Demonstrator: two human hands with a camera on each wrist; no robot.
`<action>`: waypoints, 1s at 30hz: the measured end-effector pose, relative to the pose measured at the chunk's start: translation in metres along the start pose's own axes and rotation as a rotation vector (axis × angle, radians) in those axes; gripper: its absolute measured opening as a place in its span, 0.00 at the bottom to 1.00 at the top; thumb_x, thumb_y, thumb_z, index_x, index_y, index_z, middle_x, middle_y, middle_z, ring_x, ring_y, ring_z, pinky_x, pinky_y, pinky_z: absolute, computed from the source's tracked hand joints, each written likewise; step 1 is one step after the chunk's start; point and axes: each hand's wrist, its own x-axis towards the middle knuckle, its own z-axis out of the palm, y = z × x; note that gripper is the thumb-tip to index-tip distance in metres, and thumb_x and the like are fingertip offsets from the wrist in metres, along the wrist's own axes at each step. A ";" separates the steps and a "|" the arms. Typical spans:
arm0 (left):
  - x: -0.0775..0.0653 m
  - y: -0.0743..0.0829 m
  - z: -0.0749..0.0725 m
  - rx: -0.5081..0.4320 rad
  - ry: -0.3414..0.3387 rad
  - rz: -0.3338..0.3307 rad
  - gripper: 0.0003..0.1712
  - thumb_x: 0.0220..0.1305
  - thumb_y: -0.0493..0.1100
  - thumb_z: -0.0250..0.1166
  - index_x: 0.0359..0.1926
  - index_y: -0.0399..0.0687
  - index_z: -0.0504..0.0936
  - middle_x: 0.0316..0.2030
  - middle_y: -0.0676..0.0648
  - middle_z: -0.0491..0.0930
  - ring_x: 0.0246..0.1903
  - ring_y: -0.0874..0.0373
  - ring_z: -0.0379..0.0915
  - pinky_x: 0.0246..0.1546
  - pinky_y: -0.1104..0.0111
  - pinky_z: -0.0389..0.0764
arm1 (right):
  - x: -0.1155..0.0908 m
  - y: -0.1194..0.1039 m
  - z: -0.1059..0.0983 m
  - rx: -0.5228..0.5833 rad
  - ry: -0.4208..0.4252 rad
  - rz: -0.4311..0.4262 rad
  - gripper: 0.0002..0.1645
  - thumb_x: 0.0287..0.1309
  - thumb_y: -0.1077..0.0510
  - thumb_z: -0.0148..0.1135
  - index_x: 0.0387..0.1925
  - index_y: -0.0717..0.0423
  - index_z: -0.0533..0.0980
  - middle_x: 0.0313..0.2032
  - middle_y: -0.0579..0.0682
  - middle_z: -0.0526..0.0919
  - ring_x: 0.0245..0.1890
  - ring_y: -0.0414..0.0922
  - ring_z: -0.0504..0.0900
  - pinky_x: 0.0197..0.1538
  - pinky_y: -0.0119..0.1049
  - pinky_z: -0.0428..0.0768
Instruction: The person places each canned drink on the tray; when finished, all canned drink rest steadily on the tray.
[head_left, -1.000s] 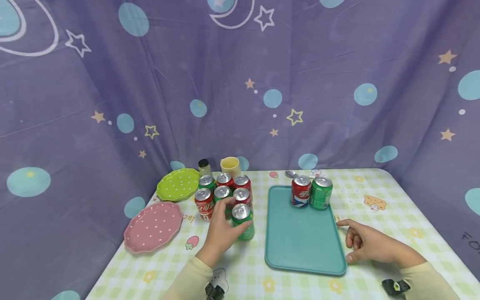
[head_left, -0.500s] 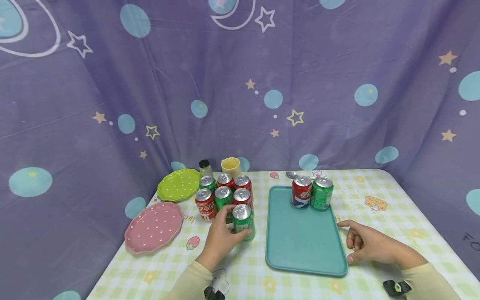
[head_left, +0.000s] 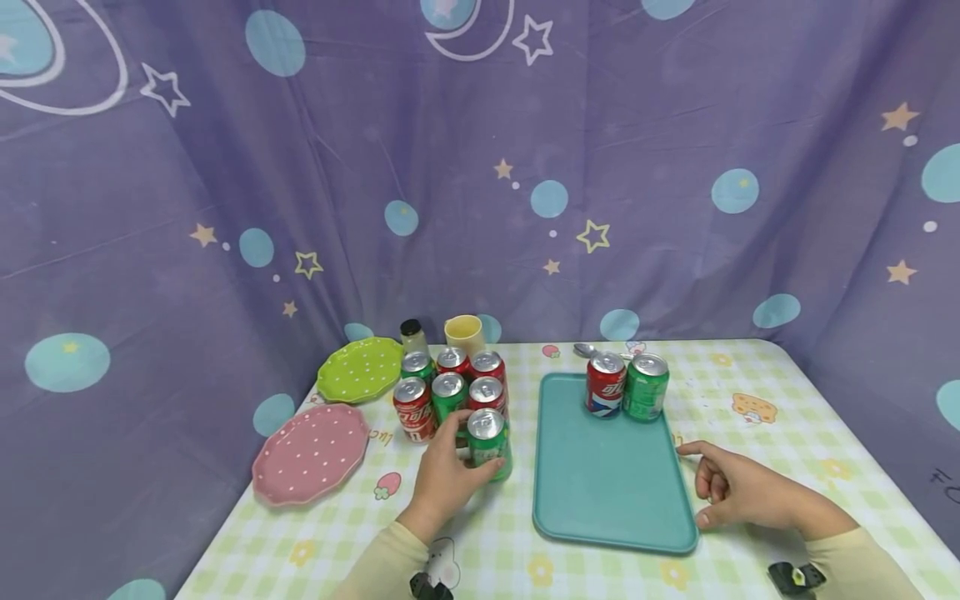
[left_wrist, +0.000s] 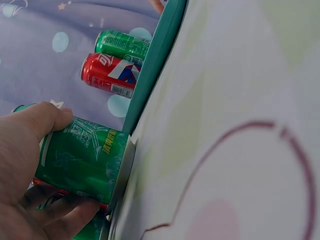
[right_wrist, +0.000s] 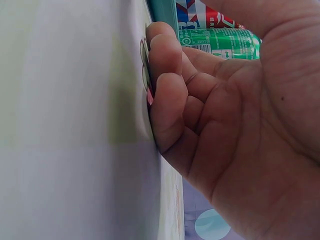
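In the head view my left hand (head_left: 444, 477) holds a green soda can (head_left: 487, 446) from its left side, just left of the teal tray (head_left: 611, 492). The left wrist view shows the thumb (left_wrist: 55, 115) on one side of this can and the fingers curled round the other. My right hand (head_left: 742, 492) rests on the table at the tray's right edge, index finger and thumb beside the rim, the other fingers loosely curled. On the tray's far part stand a red soda can (head_left: 604, 385) and another green can (head_left: 646, 387).
Several red and green cans, including a red can (head_left: 414, 410), crowd behind my left hand. A pink plate (head_left: 311, 456) and a green plate (head_left: 360, 369) lie to the left. Behind the cans are a yellow cup (head_left: 464, 332) and a black-capped jar (head_left: 412, 333); a spoon (head_left: 585, 350) lies behind the tray.
My left hand has come down and its fingers have closed round the front green can, which stays in about the same spot. The right hand and the tray have not moved.
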 end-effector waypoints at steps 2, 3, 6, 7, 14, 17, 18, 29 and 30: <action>0.000 0.000 0.000 0.002 0.004 0.001 0.47 0.49 0.52 0.86 0.67 0.58 0.71 0.57 0.51 0.79 0.53 0.56 0.79 0.52 0.58 0.84 | 0.000 0.001 0.000 -0.004 0.003 -0.002 0.57 0.54 0.60 0.81 0.75 0.73 0.55 0.38 0.57 0.76 0.28 0.40 0.73 0.29 0.35 0.76; 0.000 -0.001 0.000 0.003 0.006 0.003 0.47 0.49 0.52 0.86 0.67 0.58 0.71 0.58 0.51 0.79 0.53 0.56 0.79 0.52 0.57 0.84 | 0.000 0.001 0.000 -0.004 0.003 -0.002 0.57 0.54 0.60 0.81 0.75 0.73 0.55 0.38 0.57 0.76 0.28 0.40 0.73 0.29 0.35 0.76; 0.000 -0.002 0.001 0.004 0.010 0.006 0.47 0.49 0.53 0.86 0.67 0.58 0.70 0.58 0.51 0.78 0.54 0.56 0.79 0.52 0.57 0.83 | 0.000 0.001 0.000 -0.007 0.003 -0.003 0.57 0.54 0.60 0.81 0.74 0.73 0.55 0.37 0.57 0.76 0.28 0.39 0.73 0.29 0.35 0.76; -0.001 -0.003 0.001 0.007 0.012 0.009 0.47 0.49 0.54 0.85 0.68 0.58 0.70 0.58 0.51 0.78 0.54 0.56 0.79 0.52 0.57 0.83 | 0.000 0.001 0.000 -0.005 0.002 -0.004 0.57 0.54 0.60 0.81 0.74 0.73 0.55 0.37 0.57 0.76 0.28 0.39 0.74 0.29 0.35 0.76; -0.001 -0.007 0.004 0.019 0.032 0.029 0.48 0.49 0.55 0.86 0.68 0.60 0.70 0.59 0.53 0.77 0.55 0.56 0.78 0.53 0.55 0.83 | 0.000 0.000 0.000 0.011 -0.004 -0.021 0.57 0.54 0.60 0.80 0.74 0.74 0.54 0.37 0.58 0.76 0.28 0.40 0.74 0.28 0.36 0.76; 0.000 -0.008 0.005 0.014 0.039 0.039 0.47 0.49 0.54 0.85 0.67 0.59 0.70 0.59 0.52 0.77 0.56 0.56 0.77 0.53 0.54 0.82 | -0.001 0.000 0.000 0.008 -0.002 -0.031 0.57 0.54 0.60 0.81 0.74 0.75 0.55 0.37 0.58 0.76 0.28 0.40 0.74 0.28 0.35 0.76; 0.000 -0.008 0.005 0.010 0.039 0.040 0.47 0.50 0.54 0.85 0.67 0.59 0.70 0.59 0.52 0.77 0.56 0.56 0.77 0.53 0.54 0.82 | -0.001 0.000 0.000 0.009 -0.002 -0.031 0.57 0.54 0.60 0.80 0.74 0.75 0.55 0.37 0.58 0.76 0.27 0.40 0.74 0.28 0.35 0.76; -0.001 -0.002 0.002 -0.050 0.055 0.028 0.47 0.49 0.54 0.85 0.67 0.62 0.69 0.58 0.55 0.77 0.55 0.57 0.77 0.49 0.59 0.84 | -0.001 0.001 -0.001 0.008 -0.002 -0.020 0.57 0.54 0.60 0.80 0.74 0.74 0.54 0.38 0.58 0.76 0.28 0.41 0.74 0.29 0.36 0.76; -0.002 -0.001 0.001 -0.060 0.055 0.032 0.47 0.50 0.54 0.85 0.67 0.62 0.69 0.58 0.55 0.76 0.54 0.57 0.77 0.48 0.60 0.85 | -0.001 0.002 -0.001 0.008 -0.002 -0.017 0.57 0.54 0.60 0.80 0.74 0.74 0.54 0.38 0.58 0.76 0.28 0.41 0.74 0.29 0.36 0.76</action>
